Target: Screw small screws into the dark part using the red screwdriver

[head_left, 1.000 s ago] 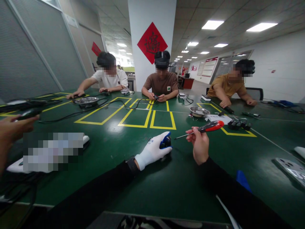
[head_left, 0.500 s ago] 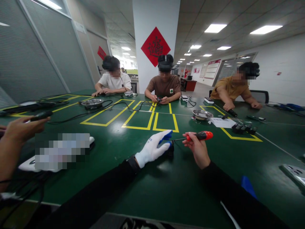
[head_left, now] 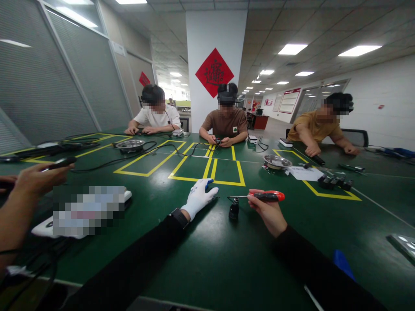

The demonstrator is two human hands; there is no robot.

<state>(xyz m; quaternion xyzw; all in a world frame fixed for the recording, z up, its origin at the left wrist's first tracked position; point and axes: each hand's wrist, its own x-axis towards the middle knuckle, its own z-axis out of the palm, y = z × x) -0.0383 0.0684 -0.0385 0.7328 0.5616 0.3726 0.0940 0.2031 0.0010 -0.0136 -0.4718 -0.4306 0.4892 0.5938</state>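
My left hand (head_left: 200,198), in a white glove with blue palm coating, rests low over the table, left of a small black part. Its thumb and fingers are apart; a tiny dark thing by the thumb tip is too small to name. The black part (head_left: 233,210) stands upright with a metallic top, and no hand is on it. My bare right hand (head_left: 266,211) is closed around a red-and-black screwdriver (head_left: 269,196). The shaft points left and crosses the top of the black part in view; whether they touch I cannot tell.
Yellow tape (head_left: 223,183) marks rectangles on the green table (head_left: 207,268). Metal bowls (head_left: 277,162), a paper sheet (head_left: 304,173) and black parts (head_left: 333,181) lie ahead. A white device (head_left: 128,196) and another person's hand (head_left: 42,177) are at left. Three people sit opposite.
My left hand has let go of the black part and moved left. The part stands uncovered, while my right hand with the screwdriver has shifted slightly left in view.
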